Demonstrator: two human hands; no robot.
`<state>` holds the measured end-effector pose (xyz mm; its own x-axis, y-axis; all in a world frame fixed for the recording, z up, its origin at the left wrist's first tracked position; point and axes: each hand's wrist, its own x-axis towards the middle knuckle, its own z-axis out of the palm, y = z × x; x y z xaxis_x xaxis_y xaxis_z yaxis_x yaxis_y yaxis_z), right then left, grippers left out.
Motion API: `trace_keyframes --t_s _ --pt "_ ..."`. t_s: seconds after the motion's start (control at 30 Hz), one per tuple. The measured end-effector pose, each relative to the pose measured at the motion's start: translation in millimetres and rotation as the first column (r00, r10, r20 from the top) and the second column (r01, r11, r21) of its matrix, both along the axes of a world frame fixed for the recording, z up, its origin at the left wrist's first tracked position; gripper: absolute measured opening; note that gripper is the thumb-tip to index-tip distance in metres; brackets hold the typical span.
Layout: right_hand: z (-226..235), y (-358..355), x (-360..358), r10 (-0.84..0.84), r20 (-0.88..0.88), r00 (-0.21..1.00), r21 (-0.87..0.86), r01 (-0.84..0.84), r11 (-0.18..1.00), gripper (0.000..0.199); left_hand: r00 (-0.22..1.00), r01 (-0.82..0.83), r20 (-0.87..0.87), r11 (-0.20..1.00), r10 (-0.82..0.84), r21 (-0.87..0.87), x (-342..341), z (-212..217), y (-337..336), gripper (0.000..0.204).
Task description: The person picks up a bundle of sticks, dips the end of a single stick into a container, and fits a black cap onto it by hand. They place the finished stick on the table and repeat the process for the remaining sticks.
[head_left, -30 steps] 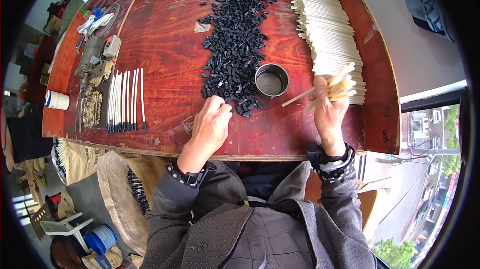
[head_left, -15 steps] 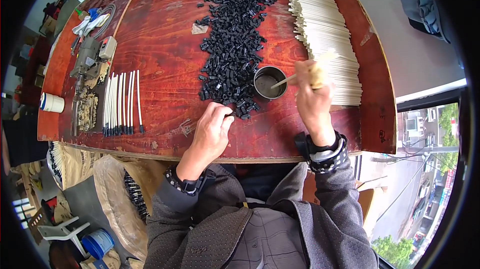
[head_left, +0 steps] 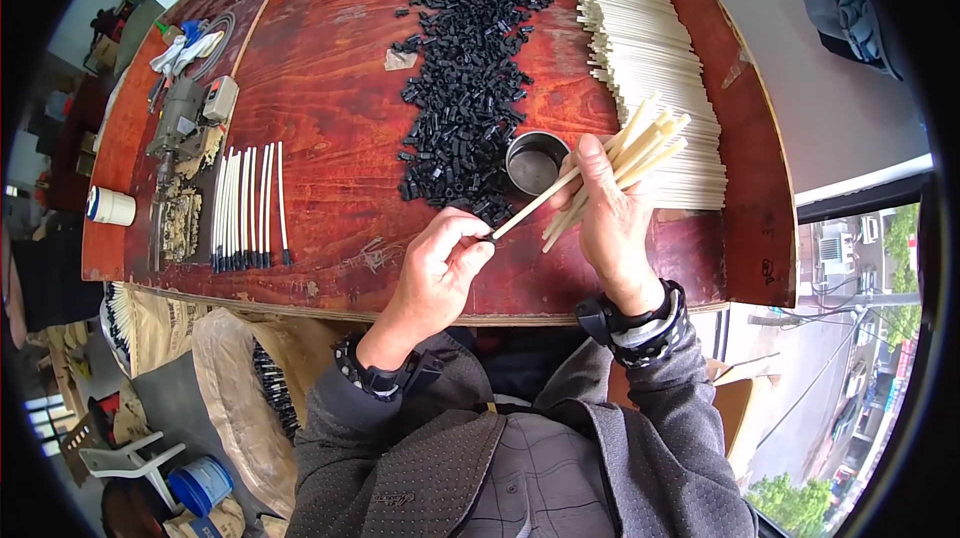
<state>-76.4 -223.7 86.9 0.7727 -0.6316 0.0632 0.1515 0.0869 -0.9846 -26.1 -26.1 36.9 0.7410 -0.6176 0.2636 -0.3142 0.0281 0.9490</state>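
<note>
My right hand (head_left: 612, 223) grips a bundle of cream sticks (head_left: 640, 153), and one stick from it juts down-left toward my left hand (head_left: 440, 263). The left hand pinches a small black cap (head_left: 487, 237) against that stick's tip. Just beyond both hands stands a small round metal cup (head_left: 533, 160), beside a long heap of black caps (head_left: 468, 68). A big stack of cream sticks (head_left: 640, 48) lies along the right side of the red wooden table (head_left: 330, 118).
A row of finished sticks with black tips (head_left: 248, 206) lies at the left. Farther left are a small metal machine (head_left: 185, 123), a white cup (head_left: 110, 206) and some cables. Sacks and a blue bucket (head_left: 200, 483) sit below the table's front edge.
My right hand went to the metal cup with a stick, then drew back toward me. The left hand lifted off the heap with a cap and met the stick's tip.
</note>
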Motion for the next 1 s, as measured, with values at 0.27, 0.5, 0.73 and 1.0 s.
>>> trace_keyframes --t_s 0.27,0.5,0.73,1.0 --pt "-18 24 -3 0.089 0.093 0.992 -0.062 -0.084 0.995 0.019 0.965 -0.136 0.232 0.99 0.124 0.036 -6 -6 3 0.01" --pt "-15 -4 -1 0.091 0.084 0.992 0.115 -0.101 0.988 0.017 0.789 -0.466 0.492 0.881 0.368 0.087 13 -12 59 0.01" --pt "-22 -9 2 0.167 0.198 0.966 0.131 -0.195 0.972 0.022 0.488 -0.853 0.823 0.361 0.291 0.377 48 -27 155 0.01" --pt "-26 -17 -3 0.103 0.124 0.987 0.157 -0.122 0.98 0.023 0.401 -0.911 0.88 0.21 0.256 0.355 62 -30 166 0.009"
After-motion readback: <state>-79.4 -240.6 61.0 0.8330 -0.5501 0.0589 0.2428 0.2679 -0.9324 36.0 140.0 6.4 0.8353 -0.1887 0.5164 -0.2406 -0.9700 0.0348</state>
